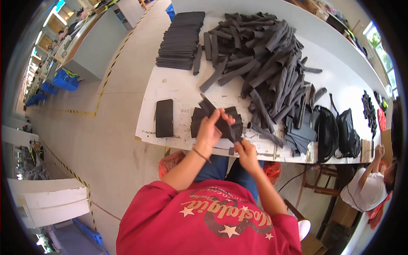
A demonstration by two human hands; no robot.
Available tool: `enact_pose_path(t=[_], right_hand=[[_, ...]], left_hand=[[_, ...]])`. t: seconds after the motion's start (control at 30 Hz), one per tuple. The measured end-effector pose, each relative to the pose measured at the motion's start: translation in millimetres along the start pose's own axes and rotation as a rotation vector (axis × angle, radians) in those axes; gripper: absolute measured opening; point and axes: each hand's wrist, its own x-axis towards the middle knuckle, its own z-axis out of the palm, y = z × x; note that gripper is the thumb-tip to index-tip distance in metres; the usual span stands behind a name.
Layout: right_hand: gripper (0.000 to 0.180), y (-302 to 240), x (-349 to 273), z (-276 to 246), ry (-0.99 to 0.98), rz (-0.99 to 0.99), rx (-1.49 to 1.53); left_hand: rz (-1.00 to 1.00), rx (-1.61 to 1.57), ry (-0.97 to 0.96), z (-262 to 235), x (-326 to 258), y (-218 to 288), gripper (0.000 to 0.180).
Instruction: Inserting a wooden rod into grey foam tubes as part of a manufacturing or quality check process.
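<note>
At the near edge of the white table (182, 89) I hold a dark grey fabric strip (207, 105) slantwise between both hands. My left hand (211, 128) is closed around its middle, with some fingers raised. My right hand (247, 154) pinches its lower end. Beneath the strip lies a fanned pile of similar dark pieces (197, 122), partly hidden by my hands. A black rounded rectangular piece (164, 118) lies left of them. Beyond my hands is a large loose heap of dark fabric strips (265, 63). A neat stack of strips (180, 40) sits at the far left.
Flat dark panels (299, 137), a black bag (325, 135) and another black bag (347, 132) lie to the right. A person in white (364, 187) sits farther right. Wooden stool (326, 183) and red plastic bag (171, 164) are below the table edge. Blue bins (66, 80) stand across the aisle.
</note>
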Motion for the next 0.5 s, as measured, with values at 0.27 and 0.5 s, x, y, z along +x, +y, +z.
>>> enact_pose_path(t=[0.27,0.5], right_hand=[[0.017,-10,-26,44,0.120,0.032,-0.108],[0.018,-4,-77,27,0.033,0.200,-0.097]], left_hand=[[0.097,0.059,0.238,-9,11,2,0.024],[0.090,0.215,0.291,2,15,22,0.024]])
